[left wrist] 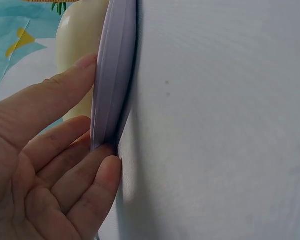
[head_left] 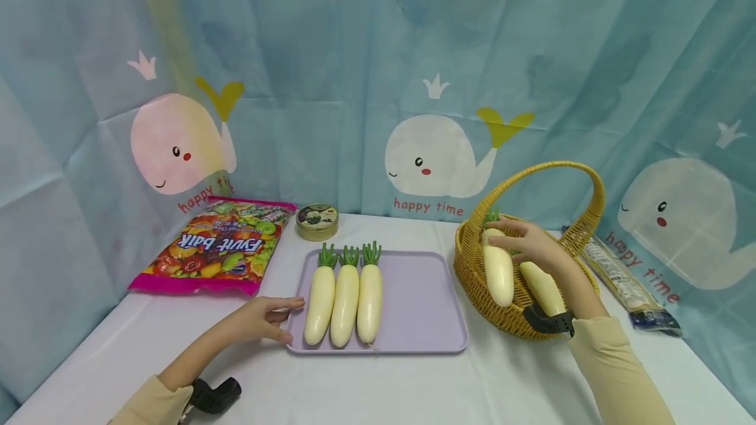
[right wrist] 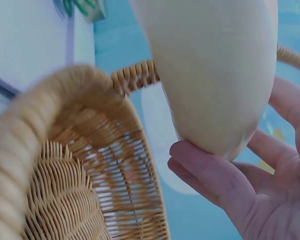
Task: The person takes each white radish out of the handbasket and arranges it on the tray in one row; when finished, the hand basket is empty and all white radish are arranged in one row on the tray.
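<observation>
On the lilac tray (head_left: 422, 307) three white radishes (head_left: 345, 303) with green tops lie side by side. My left hand (head_left: 262, 320) holds the tray's left edge; the left wrist view shows its thumb (left wrist: 72, 82) against the rim and curled fingers beside it. Over the wicker basket (head_left: 484, 303), my right hand (head_left: 531, 248) grips a white radish (head_left: 499, 274) near its leafy end. In the right wrist view that radish (right wrist: 215, 65) fills the upper middle, with thumb and fingers around it. Another white radish (head_left: 543, 287) lies in the basket, partly hidden by my right wrist.
A colourful candy bag (head_left: 212, 244) lies at the back left, with a round tin (head_left: 317, 222) beside it. The basket's tall handle (head_left: 540, 168) arches upward. A long flat packet (head_left: 632, 281) lies right of the basket. A whale-print curtain (head_left: 331, 84) hangs behind the white table.
</observation>
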Action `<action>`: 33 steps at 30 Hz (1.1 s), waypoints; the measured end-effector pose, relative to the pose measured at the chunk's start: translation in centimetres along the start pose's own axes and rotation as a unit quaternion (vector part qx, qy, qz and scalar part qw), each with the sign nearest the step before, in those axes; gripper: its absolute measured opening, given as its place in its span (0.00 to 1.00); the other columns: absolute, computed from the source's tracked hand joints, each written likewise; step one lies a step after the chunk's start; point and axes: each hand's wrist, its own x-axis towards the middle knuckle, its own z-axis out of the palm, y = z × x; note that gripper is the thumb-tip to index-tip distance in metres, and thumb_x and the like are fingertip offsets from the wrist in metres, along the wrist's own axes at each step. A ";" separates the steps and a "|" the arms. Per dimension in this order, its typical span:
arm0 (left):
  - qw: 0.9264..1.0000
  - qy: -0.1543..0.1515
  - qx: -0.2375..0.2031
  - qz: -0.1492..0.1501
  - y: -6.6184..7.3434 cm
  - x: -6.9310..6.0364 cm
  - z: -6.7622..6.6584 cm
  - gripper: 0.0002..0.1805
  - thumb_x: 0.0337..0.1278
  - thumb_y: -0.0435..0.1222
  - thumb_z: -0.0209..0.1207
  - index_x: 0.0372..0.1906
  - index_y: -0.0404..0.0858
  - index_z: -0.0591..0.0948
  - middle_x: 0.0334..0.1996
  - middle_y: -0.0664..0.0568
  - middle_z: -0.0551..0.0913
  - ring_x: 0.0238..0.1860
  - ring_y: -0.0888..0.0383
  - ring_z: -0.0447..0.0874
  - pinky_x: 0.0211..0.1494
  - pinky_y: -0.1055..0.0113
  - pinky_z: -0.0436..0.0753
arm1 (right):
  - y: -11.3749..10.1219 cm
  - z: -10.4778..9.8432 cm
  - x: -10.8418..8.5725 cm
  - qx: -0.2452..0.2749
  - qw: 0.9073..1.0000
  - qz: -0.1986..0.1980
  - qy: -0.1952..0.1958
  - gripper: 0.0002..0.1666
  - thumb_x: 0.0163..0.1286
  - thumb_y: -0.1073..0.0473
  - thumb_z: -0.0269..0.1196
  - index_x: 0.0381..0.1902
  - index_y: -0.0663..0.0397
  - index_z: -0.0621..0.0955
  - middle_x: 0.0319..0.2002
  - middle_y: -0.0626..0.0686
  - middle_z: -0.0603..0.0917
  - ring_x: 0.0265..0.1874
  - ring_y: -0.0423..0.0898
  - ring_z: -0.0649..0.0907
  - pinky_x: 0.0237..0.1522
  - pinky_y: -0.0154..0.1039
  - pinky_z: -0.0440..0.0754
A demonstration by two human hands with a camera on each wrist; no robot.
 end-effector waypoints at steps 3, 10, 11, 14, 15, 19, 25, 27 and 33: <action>1.000 0.000 -0.003 -0.005 0.1 0.0 0.0 0.38 0.41 0.37 0.67 0.57 0.21 0.65 0.58 0.28 0.62 0.55 0.34 0.63 0.52 0.61 0.74 | -0.5 0.5 -0.5 -0.006 1.000 -0.005 0.001 0.34 0.63 0.48 0.58 0.63 0.58 0.65 0.69 0.59 0.42 0.59 0.64 0.62 0.44 0.54 0.76; 1.000 -0.007 -0.012 -0.001 0.1 0.0 0.0 0.39 0.42 0.36 0.67 0.58 0.20 0.65 0.58 0.27 0.62 0.56 0.33 0.62 0.52 0.59 0.73 | -1.6 1.3 -2.1 0.008 1.000 0.001 0.007 0.35 0.62 0.49 0.59 0.63 0.57 0.65 0.69 0.58 0.44 0.59 0.63 0.61 0.46 0.57 0.74; 1.000 -0.007 -0.013 0.000 0.1 0.0 0.0 0.39 0.42 0.36 0.67 0.58 0.20 0.64 0.58 0.27 0.62 0.56 0.33 0.62 0.52 0.58 0.73 | -1.7 1.4 -2.4 0.011 1.000 0.000 0.007 0.35 0.62 0.49 0.59 0.63 0.58 0.65 0.69 0.58 0.44 0.59 0.64 0.61 0.45 0.57 0.74; 1.000 -0.008 -0.016 0.001 0.1 0.0 -0.1 0.38 0.42 0.35 0.67 0.58 0.20 0.64 0.58 0.27 0.61 0.56 0.33 0.62 0.53 0.58 0.73 | -2.0 1.6 -3.0 0.015 1.000 -0.004 0.008 0.34 0.62 0.50 0.60 0.63 0.59 0.66 0.69 0.58 0.43 0.59 0.64 0.61 0.43 0.56 0.76; 1.000 -0.007 -0.016 0.002 0.1 0.0 -0.1 0.38 0.42 0.35 0.67 0.58 0.20 0.64 0.58 0.27 0.61 0.56 0.33 0.62 0.53 0.58 0.72 | -2.1 1.7 -3.3 0.019 1.000 -0.003 0.009 0.34 0.62 0.50 0.60 0.62 0.59 0.66 0.69 0.58 0.43 0.59 0.64 0.61 0.43 0.55 0.76; 1.000 -0.007 -0.012 0.000 0.0 0.1 -0.1 0.38 0.42 0.35 0.66 0.57 0.20 0.65 0.58 0.27 0.61 0.56 0.33 0.62 0.53 0.59 0.73 | -2.0 1.9 -4.2 0.025 1.000 0.001 0.005 0.34 0.62 0.52 0.61 0.62 0.60 0.66 0.69 0.59 0.42 0.59 0.64 0.60 0.41 0.52 0.78; 1.000 -0.010 -0.011 -0.001 0.0 0.0 -0.1 0.38 0.42 0.36 0.66 0.58 0.20 0.64 0.58 0.27 0.61 0.56 0.33 0.62 0.52 0.59 0.73 | -1.6 2.1 -5.4 0.006 1.000 -0.002 0.006 0.32 0.61 0.51 0.61 0.61 0.59 0.68 0.68 0.59 0.47 0.56 0.63 0.66 0.39 0.49 0.80; 1.000 -0.011 -0.011 0.001 0.0 0.0 -0.1 0.39 0.42 0.36 0.66 0.58 0.20 0.64 0.58 0.27 0.61 0.56 0.33 0.62 0.52 0.58 0.73 | -1.5 2.2 -5.8 0.001 1.000 -0.004 0.002 0.31 0.61 0.52 0.61 0.60 0.58 0.69 0.68 0.59 0.48 0.55 0.62 0.68 0.38 0.48 0.80; 1.000 -0.011 -0.010 0.004 -0.1 0.1 -0.1 0.39 0.42 0.38 0.67 0.58 0.20 0.64 0.58 0.27 0.61 0.56 0.33 0.62 0.52 0.58 0.73 | -1.3 2.7 -7.1 0.012 1.000 -0.005 -0.015 0.31 0.61 0.54 0.61 0.60 0.59 0.69 0.68 0.58 0.47 0.40 0.51 0.78 0.25 0.42 0.80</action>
